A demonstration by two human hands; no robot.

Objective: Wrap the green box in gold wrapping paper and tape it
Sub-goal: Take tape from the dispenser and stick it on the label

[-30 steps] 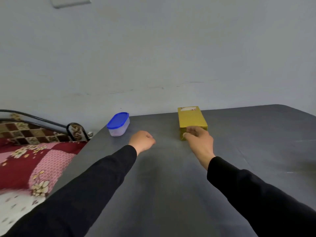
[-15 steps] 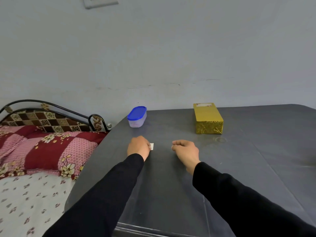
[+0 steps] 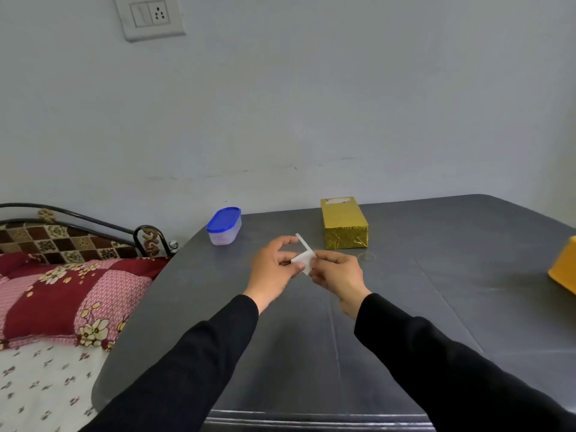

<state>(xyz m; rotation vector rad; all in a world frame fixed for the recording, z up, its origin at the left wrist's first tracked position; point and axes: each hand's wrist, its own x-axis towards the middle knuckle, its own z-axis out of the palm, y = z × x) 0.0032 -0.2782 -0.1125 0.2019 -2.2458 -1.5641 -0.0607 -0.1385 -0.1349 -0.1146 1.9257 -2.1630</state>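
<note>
A box wrapped in gold paper (image 3: 343, 223) lies on the dark grey table (image 3: 405, 307) near the far edge, with a pale label on its far end. In front of it, above the table, my left hand (image 3: 274, 269) and my right hand (image 3: 338, 272) meet. Both pinch small white strips (image 3: 304, 258), which look like pieces of tape. One strip stands up between my left thumb and fingers. Neither hand touches the gold box.
A clear tub with a blue lid (image 3: 223, 225) stands at the table's far left. A yellow object (image 3: 564, 269) pokes in at the right edge. A bed with a floral pillow (image 3: 68, 294) adjoins the table's left side. The wall (image 3: 311, 104) is behind.
My right hand left the gold box and drew back. Both hands rose off the table and came together on the white strips. The camera tilted and shifted.
</note>
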